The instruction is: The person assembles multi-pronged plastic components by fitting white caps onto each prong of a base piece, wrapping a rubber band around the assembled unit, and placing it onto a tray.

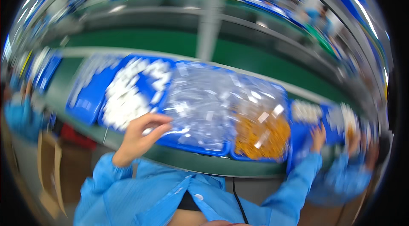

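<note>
My left hand hovers at the near right corner of a blue tray of small white pieces. Its thumb and forefinger point right, their tips slightly apart; white shows between them, and I cannot make out whether it is a piece in the hand or the pile behind. My right hand reaches far to the right, over a blue tray with white pieces at its back. Its fingers look stretched out and a little spread, though blurred, with nothing visible in them.
Between my hands lie clear plastic bags on a blue tray, and another tray with orange-yellow pieces under clear bags. A blue tray of greyish pieces stands left. Co-workers in blue sit on both sides; a grey post rises behind. An open carton is lower left.
</note>
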### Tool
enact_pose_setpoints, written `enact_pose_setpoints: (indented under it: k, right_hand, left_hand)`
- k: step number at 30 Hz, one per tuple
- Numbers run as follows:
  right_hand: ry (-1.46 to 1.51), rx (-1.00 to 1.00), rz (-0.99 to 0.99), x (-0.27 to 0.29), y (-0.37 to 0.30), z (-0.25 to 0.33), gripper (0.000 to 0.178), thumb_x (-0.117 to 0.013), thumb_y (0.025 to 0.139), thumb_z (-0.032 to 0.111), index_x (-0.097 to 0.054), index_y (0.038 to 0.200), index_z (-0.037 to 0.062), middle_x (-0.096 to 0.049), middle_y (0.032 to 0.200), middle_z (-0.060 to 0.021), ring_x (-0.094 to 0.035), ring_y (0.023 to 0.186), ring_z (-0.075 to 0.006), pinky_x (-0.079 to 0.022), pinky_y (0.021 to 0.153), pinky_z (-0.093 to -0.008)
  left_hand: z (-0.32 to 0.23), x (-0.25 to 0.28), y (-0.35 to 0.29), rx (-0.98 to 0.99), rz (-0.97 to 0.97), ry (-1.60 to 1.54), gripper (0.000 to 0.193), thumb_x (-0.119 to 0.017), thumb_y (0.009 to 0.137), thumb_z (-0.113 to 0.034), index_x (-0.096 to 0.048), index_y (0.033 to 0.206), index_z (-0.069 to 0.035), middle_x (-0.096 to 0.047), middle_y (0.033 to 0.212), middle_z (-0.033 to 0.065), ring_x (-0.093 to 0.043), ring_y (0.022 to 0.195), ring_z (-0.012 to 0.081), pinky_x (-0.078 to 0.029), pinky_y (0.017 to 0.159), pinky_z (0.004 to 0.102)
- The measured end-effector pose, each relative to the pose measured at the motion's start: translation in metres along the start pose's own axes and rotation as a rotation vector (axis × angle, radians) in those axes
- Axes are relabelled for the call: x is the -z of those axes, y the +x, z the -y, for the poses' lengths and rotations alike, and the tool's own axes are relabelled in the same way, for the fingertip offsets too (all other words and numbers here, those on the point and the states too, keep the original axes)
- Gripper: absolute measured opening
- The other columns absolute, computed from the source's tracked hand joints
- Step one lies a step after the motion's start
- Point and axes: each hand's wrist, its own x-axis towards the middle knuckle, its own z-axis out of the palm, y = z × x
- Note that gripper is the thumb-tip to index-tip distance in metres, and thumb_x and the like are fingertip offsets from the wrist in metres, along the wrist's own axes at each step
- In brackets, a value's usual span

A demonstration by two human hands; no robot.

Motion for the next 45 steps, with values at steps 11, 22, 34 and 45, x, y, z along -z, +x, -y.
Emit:
enact_pose_setpoints:
  k: [11,22,34,45]
  right_hand:
    - [-0.285,0.481,-0.062,-0.096,-0.069,0.181,0.018,-0.042,0.094,0.003,-0.06,0.094,0.0032,-0.055,0.088,-0.0014,-0.053,0.082,-0.0126,-0.042,0.072,-0.0244]
    - [-0.535,1.283,1.064,-0.442,-0.256,0.293,0.022,-0.066,0.077,-0.003,-0.064,0.097,0.0056,-0.064,0.089,-0.0131,-0.062,0.086,-0.0319,-0.049,0.074,-0.039]
    - [-1.093,1.29,1.204,-0.596,-0.277,0.229,0.026,-0.071,0.079,0.014,-0.063,0.102,0.0077,-0.07,0.087,-0.0141,-0.066,0.087,-0.0333,-0.047,0.078,-0.0444]
    - [-0.736,0.933,1.234,-0.589,-0.287,0.258,0.032,-0.068,0.077,0.012,-0.061,0.107,0.0034,-0.07,0.08,-0.0181,-0.071,0.077,-0.0301,-0.055,0.068,-0.0413]
  left_hand:
    - [0.062,0.145,-0.034,-0.126,-0.695,0.335,0.015,-0.062,0.092,-0.002,-0.07,0.104,-0.002,-0.069,0.092,0.0068,-0.065,0.078,0.0137,-0.051,0.069,0.0275]
    - [0.162,0.332,0.058,-0.071,-0.454,1.76,0.023,-0.066,0.078,-0.008,-0.063,0.101,-0.008,-0.059,0.1,0.0102,-0.065,0.092,0.027,-0.056,0.073,0.0408]
    - [0.145,0.314,0.035,-0.093,-0.432,1.521,0.024,-0.063,0.083,-0.005,-0.058,0.106,-0.008,-0.062,0.095,0.0099,-0.067,0.09,0.0299,-0.055,0.067,0.0397]
    - [0.064,0.171,-0.007,-0.348,-0.27,0.394,0.022,-0.073,0.08,0.003,-0.065,0.1,-0.002,-0.065,0.099,0.0099,-0.066,0.088,0.0204,-0.054,0.074,0.0291]
